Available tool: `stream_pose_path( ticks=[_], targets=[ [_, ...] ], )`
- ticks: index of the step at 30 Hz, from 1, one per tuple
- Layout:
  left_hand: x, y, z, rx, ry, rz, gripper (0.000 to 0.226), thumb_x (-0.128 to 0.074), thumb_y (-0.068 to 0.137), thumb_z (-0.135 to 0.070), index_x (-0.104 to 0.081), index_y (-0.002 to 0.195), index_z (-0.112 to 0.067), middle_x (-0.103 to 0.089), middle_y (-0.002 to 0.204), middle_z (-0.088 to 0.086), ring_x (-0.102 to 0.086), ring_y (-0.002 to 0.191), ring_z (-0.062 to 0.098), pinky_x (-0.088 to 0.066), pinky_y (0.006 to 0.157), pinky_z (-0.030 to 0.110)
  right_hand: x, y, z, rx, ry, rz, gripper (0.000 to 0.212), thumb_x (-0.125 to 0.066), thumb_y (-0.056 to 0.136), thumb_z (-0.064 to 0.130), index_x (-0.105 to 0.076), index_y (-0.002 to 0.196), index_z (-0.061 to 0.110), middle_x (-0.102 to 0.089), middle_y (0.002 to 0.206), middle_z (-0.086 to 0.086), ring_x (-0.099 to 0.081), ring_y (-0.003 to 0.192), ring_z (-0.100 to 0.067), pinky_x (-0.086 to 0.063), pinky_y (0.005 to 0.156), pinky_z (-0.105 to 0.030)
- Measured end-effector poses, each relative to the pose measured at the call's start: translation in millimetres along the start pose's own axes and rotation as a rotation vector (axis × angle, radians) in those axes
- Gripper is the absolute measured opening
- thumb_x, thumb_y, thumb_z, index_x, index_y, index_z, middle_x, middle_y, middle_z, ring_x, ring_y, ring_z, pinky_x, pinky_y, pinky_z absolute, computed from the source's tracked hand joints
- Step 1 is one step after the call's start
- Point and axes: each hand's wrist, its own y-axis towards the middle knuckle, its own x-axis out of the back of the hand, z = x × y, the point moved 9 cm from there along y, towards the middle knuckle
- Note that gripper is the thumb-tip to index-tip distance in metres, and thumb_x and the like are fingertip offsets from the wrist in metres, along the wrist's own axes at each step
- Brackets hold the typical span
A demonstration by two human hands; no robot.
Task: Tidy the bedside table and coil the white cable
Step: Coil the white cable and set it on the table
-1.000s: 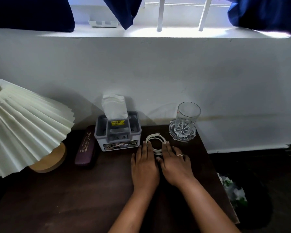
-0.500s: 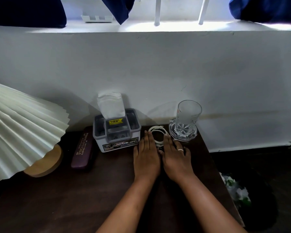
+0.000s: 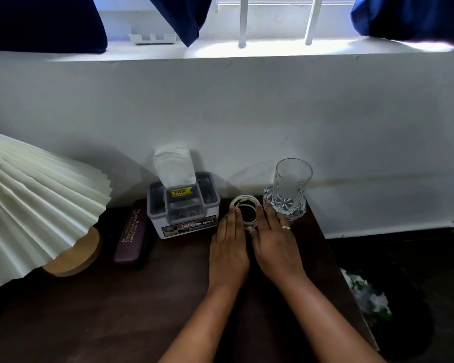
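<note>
The white cable [image 3: 243, 200] lies wound in a small ring on the dark wooden bedside table [image 3: 95, 315], near the wall between the tissue box and the glass. My left hand [image 3: 230, 244] lies flat with its fingertips touching the coil's left side. My right hand [image 3: 275, 243], a ring on one finger, lies flat with its fingertips at the coil's right side, close to the glass. The hands cover the near part of the coil. Neither hand grips anything.
A grey tissue box [image 3: 184, 205] stands left of the coil, a maroon glasses case [image 3: 131, 231] beside it. A pleated white lamp [image 3: 34, 205] on a wooden base fills the left. A clear glass [image 3: 291, 187] stands on a cut-glass coaster. The table's right edge drops to the floor.
Both hands have slid the coil away from me toward the wall, into the gap between the tissue box and the glass. The hands have spread slightly around it.
</note>
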Motion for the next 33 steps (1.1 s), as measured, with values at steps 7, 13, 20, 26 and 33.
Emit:
stream_pose_path(
  ticks=[7, 13, 20, 26, 33],
  targets=[
    [6, -7, -1, -0.014, 0.002, -0.017, 0.056, -0.038, 0.095, -0.015, -0.019, 0.146, -0.003, -0.019, 0.156, 0.013, -0.020, 0.144, 0.025, -0.017, 0.117, 0.036, -5, -6, 2, 0.022, -0.019, 0.050, 0.054, -0.038, 0.097, 0.032, -0.027, 0.145, 0.010, -0.024, 0.155, -0.012, -0.026, 0.140, -0.031, -0.032, 0.110, -0.041],
    [11, -33, 12, 0.012, 0.017, 0.021, 0.057, -0.034, 0.095, -0.016, -0.013, 0.148, -0.008, -0.010, 0.158, 0.007, -0.008, 0.146, 0.018, -0.012, 0.119, 0.034, -14, -19, 5, 0.037, -0.080, 0.146, 0.057, -0.031, 0.097, 0.041, -0.019, 0.147, 0.018, -0.012, 0.159, -0.004, -0.020, 0.142, -0.024, -0.034, 0.108, -0.039],
    [24, -77, 32, 0.093, 0.060, 0.038, 0.058, -0.034, 0.095, -0.022, -0.012, 0.148, -0.011, -0.009, 0.159, 0.003, -0.004, 0.146, 0.016, -0.010, 0.118, 0.035, -21, -55, 15, 0.042, -0.077, 0.228, 0.061, -0.033, 0.095, 0.043, -0.015, 0.148, 0.019, -0.009, 0.159, 0.002, -0.015, 0.143, -0.021, -0.028, 0.112, -0.040],
    [36, -124, 49, 0.197, 0.083, 0.080, 0.059, -0.027, 0.097, -0.031, -0.005, 0.149, -0.015, -0.003, 0.160, -0.001, -0.001, 0.146, 0.013, -0.006, 0.118, 0.033, -20, -98, 22, 0.041, -0.071, 0.289, 0.062, -0.033, 0.095, 0.047, -0.014, 0.148, 0.022, -0.006, 0.160, 0.001, -0.013, 0.144, -0.022, -0.021, 0.115, -0.040],
    [61, -143, 69, 0.309, -0.123, 0.178, 0.066, -0.037, 0.097, -0.029, -0.001, 0.149, -0.012, 0.002, 0.160, 0.004, -0.004, 0.146, 0.019, -0.007, 0.117, 0.032, -16, -114, 55, 0.052, 0.146, 0.374, 0.064, -0.038, 0.096, 0.041, -0.013, 0.148, 0.015, -0.014, 0.158, -0.004, -0.015, 0.144, -0.022, -0.014, 0.117, -0.033]
  ],
)
